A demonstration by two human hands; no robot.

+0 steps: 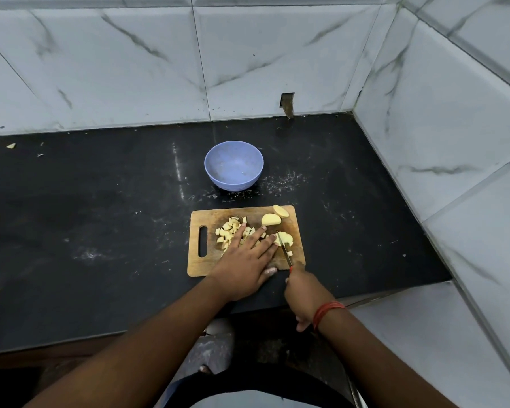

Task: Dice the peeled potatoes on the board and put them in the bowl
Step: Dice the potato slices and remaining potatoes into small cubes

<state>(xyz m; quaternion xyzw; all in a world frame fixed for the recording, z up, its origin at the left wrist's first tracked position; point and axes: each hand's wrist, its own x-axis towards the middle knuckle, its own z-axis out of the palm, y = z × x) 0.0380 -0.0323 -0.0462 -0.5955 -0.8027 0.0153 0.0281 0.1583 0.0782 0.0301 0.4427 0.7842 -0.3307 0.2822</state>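
The pale diced potato pieces [229,231] lay on the rectangular wooden chopping board [200,266], with three larger peeled chunks [271,219] towards its far right. Your left hand [245,260] pressed flat, fingers straight, on the dice. Your right hand [304,293] gripped the red-handled knife [284,248]. The round blue bowl [233,165] stood beyond on the black table [100,216].

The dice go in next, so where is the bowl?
In the head view, the blue bowl sits on the black counter just beyond the cutting board, toward the tiled wall.
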